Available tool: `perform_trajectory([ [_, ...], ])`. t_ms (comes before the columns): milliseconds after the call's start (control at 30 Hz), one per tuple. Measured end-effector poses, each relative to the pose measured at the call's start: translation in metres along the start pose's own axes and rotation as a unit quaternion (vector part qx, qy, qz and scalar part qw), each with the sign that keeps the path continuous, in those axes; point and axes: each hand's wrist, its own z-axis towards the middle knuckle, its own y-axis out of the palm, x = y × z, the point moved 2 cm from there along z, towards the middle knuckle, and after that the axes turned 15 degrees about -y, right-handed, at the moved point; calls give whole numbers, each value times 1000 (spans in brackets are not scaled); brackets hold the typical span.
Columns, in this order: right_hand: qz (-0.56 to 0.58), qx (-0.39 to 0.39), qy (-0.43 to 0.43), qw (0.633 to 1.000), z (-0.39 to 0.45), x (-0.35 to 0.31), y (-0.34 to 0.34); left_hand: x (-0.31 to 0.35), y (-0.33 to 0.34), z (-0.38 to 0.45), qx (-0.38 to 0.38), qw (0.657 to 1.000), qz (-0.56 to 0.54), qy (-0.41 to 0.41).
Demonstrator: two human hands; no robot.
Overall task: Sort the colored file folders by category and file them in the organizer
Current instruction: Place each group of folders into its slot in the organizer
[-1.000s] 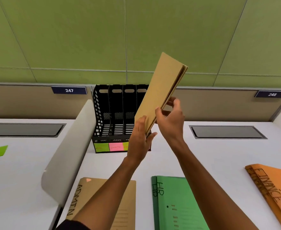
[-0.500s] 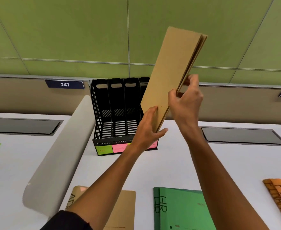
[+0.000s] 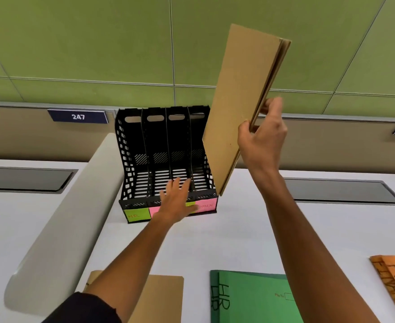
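A black four-slot organizer stands upright at the back of the white desk, with green and pink labels along its front. My right hand grips a brown folder by its right edge, holding it tilted in the air just right of the organizer, its lower corner near the rightmost slot. My left hand rests flat with fingers spread on the organizer's front lip, holding nothing. Near the front edge lie another brown folder, a green folder marked HR and an orange folder.
A curved white desk divider runs diagonally on the left. Grey cable hatches are set into the desk on both sides. A green panel wall with number plate 247 stands behind.
My left hand let go of the brown folder and dropped to the organizer's front. My right hand carried the folder up and to the right, alone.
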Motion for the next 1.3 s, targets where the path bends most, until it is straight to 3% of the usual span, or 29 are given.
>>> perform_trajectory([
  [133, 12, 15, 0, 1000, -2, 14, 13, -25, 12, 19, -18, 997, 74, -30],
  [367, 56, 13, 2, 998, -21, 23, 39, -39, 31, 29, 58, 998, 12, -11],
  [633, 69, -15, -7, 997, -61, 23, 70, -57, 29, 40, 63, 998, 2, 1],
  [1067, 80, 28, -8, 996, -67, 25, 93, -59, 15, 32, 47, 996, -68, 32],
  [1200, 98, 41, 6, 994, -69, 27, 92, -44, 16, 27, 80, 995, -50, 16],
  [1300, 126, 23, 26, 991, -64, 31, 90, -17, 21, 20, 91, 991, -96, 22],
])
